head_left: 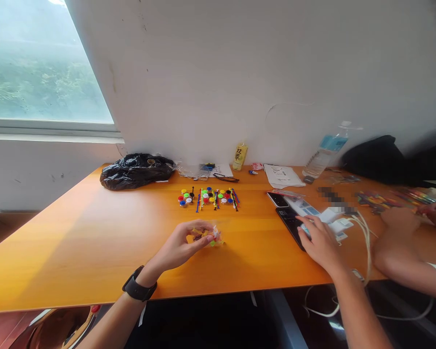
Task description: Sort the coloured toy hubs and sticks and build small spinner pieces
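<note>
My left hand [187,244], with a black watch [139,287] on its wrist, has its fingers and thumb closed round a small transparent plastic bag [215,234] of little coloured pieces just above the table. Behind it lie coloured round caps [205,198], several in small groups, with thin plastic sticks [216,199] in yellow, blue, black and red between them. My right hand [319,242] reaches over a flat black device [291,228], fingers stretched out and nothing held. Whether its fingertips touch the device I cannot tell. A phone [277,199] lies just beyond.
A black plastic bag [136,170] lies at the back left. A yellow drink carton [240,156], papers [283,176] and a tilted water bottle [325,152] line the wall. White chargers [339,224] and cables [366,242] sit at right, near another person's arm [399,247].
</note>
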`<move>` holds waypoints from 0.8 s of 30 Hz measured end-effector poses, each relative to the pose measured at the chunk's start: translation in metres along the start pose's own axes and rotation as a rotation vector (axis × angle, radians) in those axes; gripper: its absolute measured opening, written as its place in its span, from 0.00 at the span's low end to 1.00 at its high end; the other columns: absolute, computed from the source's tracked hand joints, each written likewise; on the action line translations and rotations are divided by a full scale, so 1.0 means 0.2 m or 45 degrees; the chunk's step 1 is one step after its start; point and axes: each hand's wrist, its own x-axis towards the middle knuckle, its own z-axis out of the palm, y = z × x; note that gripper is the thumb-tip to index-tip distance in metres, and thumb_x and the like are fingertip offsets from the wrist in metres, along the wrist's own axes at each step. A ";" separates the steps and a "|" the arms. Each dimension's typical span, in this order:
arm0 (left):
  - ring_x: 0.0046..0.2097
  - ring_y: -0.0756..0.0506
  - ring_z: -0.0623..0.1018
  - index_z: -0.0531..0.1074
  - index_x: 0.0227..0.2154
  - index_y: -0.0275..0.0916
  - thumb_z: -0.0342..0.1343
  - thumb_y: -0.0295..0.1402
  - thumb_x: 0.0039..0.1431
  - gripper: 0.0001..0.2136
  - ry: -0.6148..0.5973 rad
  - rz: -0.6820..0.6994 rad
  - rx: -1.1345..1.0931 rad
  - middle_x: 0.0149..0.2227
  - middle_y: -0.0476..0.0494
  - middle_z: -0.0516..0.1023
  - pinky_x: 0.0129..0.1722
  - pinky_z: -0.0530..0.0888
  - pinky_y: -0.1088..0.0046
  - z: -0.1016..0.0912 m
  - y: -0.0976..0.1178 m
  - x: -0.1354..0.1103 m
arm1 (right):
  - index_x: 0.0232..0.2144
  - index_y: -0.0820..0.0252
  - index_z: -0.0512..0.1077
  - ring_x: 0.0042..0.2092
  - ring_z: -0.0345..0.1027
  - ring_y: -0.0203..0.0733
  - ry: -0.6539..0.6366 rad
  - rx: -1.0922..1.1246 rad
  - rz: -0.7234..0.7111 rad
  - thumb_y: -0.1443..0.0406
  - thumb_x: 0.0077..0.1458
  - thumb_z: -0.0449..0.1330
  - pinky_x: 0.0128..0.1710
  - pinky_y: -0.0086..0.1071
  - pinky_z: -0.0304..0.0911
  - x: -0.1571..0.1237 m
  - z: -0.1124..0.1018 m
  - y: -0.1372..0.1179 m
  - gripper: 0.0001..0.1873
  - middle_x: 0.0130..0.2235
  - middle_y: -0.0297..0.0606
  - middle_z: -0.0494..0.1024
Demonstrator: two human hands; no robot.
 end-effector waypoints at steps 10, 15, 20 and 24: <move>0.44 0.40 0.85 0.75 0.49 0.37 0.61 0.43 0.70 0.15 0.138 0.044 -0.203 0.42 0.38 0.84 0.43 0.81 0.65 0.02 -0.02 0.01 | 0.57 0.62 0.75 0.57 0.69 0.67 0.357 0.049 0.056 0.52 0.68 0.54 0.56 0.59 0.66 0.00 -0.22 -0.19 0.25 0.55 0.57 0.75; 0.41 0.40 0.85 0.77 0.52 0.37 0.64 0.44 0.66 0.18 0.180 -0.028 -0.165 0.43 0.37 0.84 0.39 0.82 0.68 0.00 -0.01 -0.01 | 0.62 0.49 0.70 0.55 0.72 0.54 -0.019 0.811 -0.058 0.52 0.69 0.58 0.52 0.47 0.72 0.03 -0.45 -0.64 0.23 0.59 0.46 0.75; 0.35 0.42 0.85 0.76 0.53 0.37 0.65 0.46 0.66 0.20 0.178 -0.039 -0.203 0.40 0.39 0.85 0.30 0.80 0.71 0.00 0.04 -0.03 | 0.67 0.44 0.65 0.54 0.73 0.49 -0.257 1.266 -0.327 0.56 0.67 0.63 0.55 0.44 0.71 0.13 -0.54 -1.09 0.28 0.58 0.41 0.76; 0.35 0.41 0.86 0.76 0.52 0.36 0.64 0.45 0.66 0.20 0.170 -0.022 -0.207 0.39 0.38 0.85 0.31 0.80 0.70 -0.02 0.08 -0.04 | 0.64 0.47 0.69 0.44 0.74 0.42 -0.257 1.508 -0.342 0.60 0.67 0.63 0.49 0.39 0.73 0.23 -0.51 -1.26 0.25 0.50 0.40 0.78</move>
